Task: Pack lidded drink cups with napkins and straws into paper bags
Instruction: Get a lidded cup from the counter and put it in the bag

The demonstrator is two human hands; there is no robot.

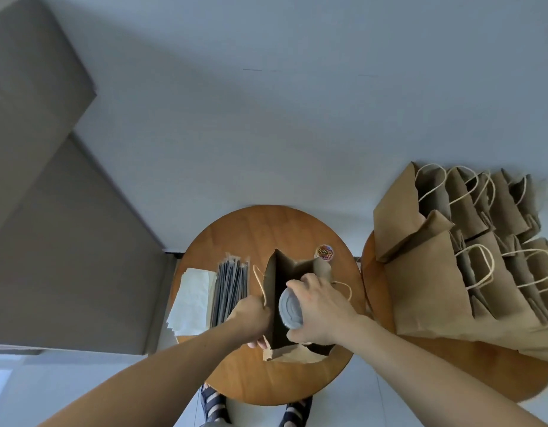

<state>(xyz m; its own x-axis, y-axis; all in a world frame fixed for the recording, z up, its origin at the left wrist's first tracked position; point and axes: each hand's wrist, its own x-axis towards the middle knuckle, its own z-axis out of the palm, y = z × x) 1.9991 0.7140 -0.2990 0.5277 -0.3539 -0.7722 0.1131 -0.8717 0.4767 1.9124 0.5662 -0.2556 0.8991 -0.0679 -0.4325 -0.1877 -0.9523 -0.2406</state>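
Gripping a lidded cup in the right hand, with thumb and fingers curled round its sides just under the pale flat lid. Cup upright in the mouth of the open paper bag, lid about level with the rim. Clasping the left wall of that bag with the left hand, fingers curled on the paper right beside one twine handle.

Bag upright near the middle of a round wooden table. Just left of the bag, a row of dark wrapped straws. Left again, hard against the straws, a stack of white napkins reaching past the table edge. Behind the bag and slightly right of it, a small clear tub of coloured clips.

Well to the right of the bag, on a second wooden table, a crowd of brown paper bags with twine handles, standing close together. Nearer than the bag, under the table's front edge, two feet in strappy sandals on a pale floor.
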